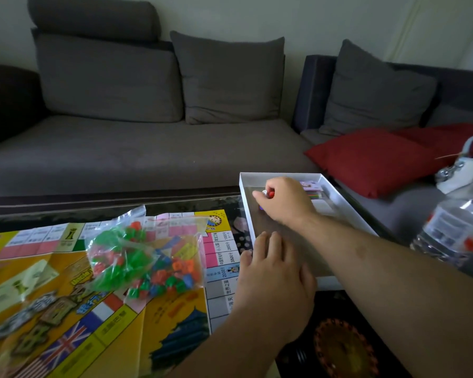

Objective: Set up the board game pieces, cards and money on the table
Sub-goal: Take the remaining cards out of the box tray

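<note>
A paper game board (74,309) lies unfolded on the dark table. On it rests a clear plastic bag (142,257) full of small green, red and blue pieces. A shallow white box (339,197) stands at the table's right. Inside the box my right hand (284,200) pinches small pieces, one red and one white (268,192). A small purple piece shows just under that hand. Cards and coloured paper money (313,190) lie at the box's far end. My left hand (273,279) lies flat, fingers straight, on the box's near left edge beside the board.
A grey sofa with cushions runs behind the table. A red cushion (377,159) lies on its right part. A large clear water bottle (456,227) and a white bag (467,165) stand at the right edge. A dark patterned surface (344,347) shows at the lower right.
</note>
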`<state>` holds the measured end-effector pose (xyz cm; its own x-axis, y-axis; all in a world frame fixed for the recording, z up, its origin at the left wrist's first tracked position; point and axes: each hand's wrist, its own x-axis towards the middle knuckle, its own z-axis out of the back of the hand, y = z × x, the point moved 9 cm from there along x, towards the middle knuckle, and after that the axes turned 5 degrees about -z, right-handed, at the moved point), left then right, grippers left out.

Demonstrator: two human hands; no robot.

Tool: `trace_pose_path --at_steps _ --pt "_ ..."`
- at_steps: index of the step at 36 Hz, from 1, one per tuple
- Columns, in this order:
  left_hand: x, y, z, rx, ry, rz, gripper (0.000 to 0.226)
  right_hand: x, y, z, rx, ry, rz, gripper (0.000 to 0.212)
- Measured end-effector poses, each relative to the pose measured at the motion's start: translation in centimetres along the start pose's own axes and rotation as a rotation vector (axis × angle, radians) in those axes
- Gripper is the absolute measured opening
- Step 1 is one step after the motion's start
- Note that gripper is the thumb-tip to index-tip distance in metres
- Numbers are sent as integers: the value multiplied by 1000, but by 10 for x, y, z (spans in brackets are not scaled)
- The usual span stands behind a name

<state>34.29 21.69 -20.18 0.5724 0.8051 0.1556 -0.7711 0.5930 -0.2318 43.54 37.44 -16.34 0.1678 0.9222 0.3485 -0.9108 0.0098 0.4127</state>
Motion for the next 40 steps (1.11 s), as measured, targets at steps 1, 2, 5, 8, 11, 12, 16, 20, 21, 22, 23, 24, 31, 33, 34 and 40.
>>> trace_pose_path --at_steps 1,2,5,8,11,12,16,20,21,22,23,24,31,33,34,40 --pt "0 0 -1 4 2 -1 56 0 -1 3 16 -25 -7 50" --pt "0 -1 -1 5 1 -1 56 0 -5 5 32 -50 -21 50" --pt "0 -1 0 7 -7 6 56 0 -12 16 92 -126 -76 54" --pt "1 -1 1 18 -21 12 54 -1 -27 29 169 -196 -187 63" --pt "1 0 1 15 -22 23 55 -6 -46 39 345 -207 -322 65" --pt "1 0 1 17 -18 24 55 -10 -50 41 431 -197 -354 64" --pt "1 1 1 -3 24 31 55 -44 -53 66 681 -150 -406 62" --pt "1 1 3 -8 34 45 56 -103 -65 107 766 -90 -379 64" --pt "0 2 2 -9 38 50 56 -120 -70 116 754 -77 -374 64" --pt "0 3 2 -14 44 54 56 -136 -74 125 748 -65 -372 64" --pt "0 2 1 -20 52 55 57 -154 -79 136 731 -60 -369 64" --pt "0 1 1 -21 63 55 57 -169 -85 145 697 -54 -366 64" --pt "1 -1 0 -14 96 63 55 -237 -116 150 619 54 -382 40" --pt "1 -2 -2 -8 120 63 54 -244 -122 146 755 103 -420 33" --pt "1 -2 -2 -5 129 62 53 -245 -123 145 821 119 -434 34" --pt "0 -4 -1 8 150 58 53 -239 -137 151 1028 44 -488 32"
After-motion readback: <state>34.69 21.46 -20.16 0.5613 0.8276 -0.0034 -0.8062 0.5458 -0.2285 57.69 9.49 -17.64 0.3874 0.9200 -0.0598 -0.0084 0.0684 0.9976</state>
